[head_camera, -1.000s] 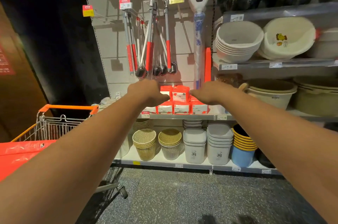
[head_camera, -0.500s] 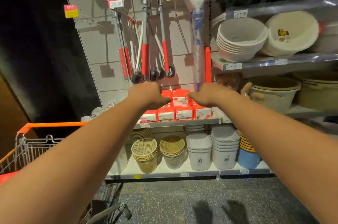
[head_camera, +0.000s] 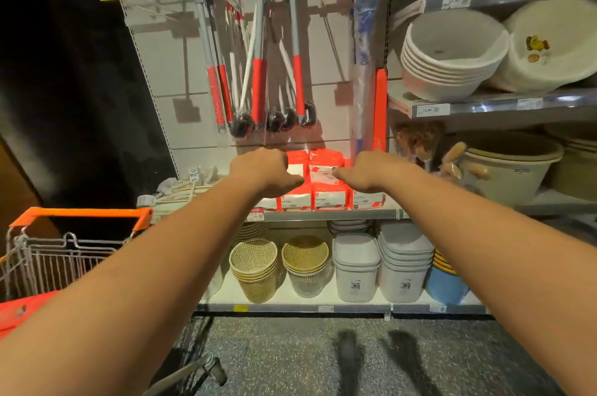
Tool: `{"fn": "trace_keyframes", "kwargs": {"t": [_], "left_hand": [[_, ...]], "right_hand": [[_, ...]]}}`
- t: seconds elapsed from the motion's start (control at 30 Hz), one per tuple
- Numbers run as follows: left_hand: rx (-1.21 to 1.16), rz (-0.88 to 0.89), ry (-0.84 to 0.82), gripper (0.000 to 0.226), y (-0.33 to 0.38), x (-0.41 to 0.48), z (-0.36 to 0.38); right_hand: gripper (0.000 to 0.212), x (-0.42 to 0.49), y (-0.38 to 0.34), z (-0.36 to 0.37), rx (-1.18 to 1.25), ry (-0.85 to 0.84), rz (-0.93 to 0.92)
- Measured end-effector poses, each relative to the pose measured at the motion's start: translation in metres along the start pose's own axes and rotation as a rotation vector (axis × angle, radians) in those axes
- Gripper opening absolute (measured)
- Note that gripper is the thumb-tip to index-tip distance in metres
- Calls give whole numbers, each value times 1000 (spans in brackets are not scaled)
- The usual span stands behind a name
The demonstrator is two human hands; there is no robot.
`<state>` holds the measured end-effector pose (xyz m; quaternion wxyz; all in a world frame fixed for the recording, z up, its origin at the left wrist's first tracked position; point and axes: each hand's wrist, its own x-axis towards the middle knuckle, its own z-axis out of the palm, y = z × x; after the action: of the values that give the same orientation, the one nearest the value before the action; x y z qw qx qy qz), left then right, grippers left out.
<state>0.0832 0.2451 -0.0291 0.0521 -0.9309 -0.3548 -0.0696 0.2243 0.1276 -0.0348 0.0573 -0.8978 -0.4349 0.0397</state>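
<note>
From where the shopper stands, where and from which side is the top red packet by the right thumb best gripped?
Probably its top edge, pinched from the front and slightly above: the top red packet stands upright on the stack, another packet tight beside it, leaving only top and face free.

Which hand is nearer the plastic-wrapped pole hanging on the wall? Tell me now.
Right. The right hand is at the red packets, just below the lower end of the plastic-wrapped pole; the left hand is further left, beneath the red-handled tools.
</note>
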Motion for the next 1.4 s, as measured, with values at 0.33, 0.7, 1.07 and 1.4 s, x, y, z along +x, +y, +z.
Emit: {"fn": "trace_keyframes", "kwargs": {"t": [0.33, 0.7, 1.07, 1.4], "left_hand": [[-4, -63, -14, 58, 38, 79, 11], [-8, -107, -29, 57, 56, 137, 30], [-3, -81, -43, 54, 18, 203, 40], [18, -23, -27, 43, -55, 251, 48]], "right_hand": [[67, 86, 46, -13, -25, -12, -86], [64, 146, 71, -9, -12, -36, -149], [58, 215, 41, -5, -1, -37, -110], [56, 270, -23, 7, 31, -6, -40]]}}
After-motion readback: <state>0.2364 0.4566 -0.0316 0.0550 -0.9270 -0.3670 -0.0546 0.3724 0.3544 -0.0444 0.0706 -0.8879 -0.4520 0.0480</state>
